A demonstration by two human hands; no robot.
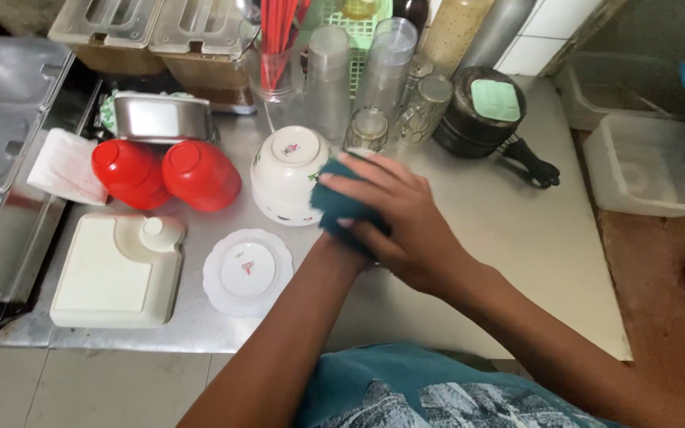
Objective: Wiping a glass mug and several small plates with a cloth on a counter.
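Observation:
My right hand (406,226) lies over a dark teal cloth (338,204) and grips it, fingers pointing left. My left forearm (295,317) rises from the bottom edge to meet it. My left hand is hidden under the cloth and the right hand. The cloth touches the right side of an upturned white bowl (283,170) with a small flower print. A small white scalloped plate (247,269) lies just in front of the bowl, on the steel counter (485,230).
Two upturned red bowls (164,174) and a folded white cloth (69,165) lie left of the white bowl. A white square lidded dish (116,269) sits front left. Behind are glasses (370,127), red chopsticks (277,40), a dark pot (481,115) and clear tubs (648,162).

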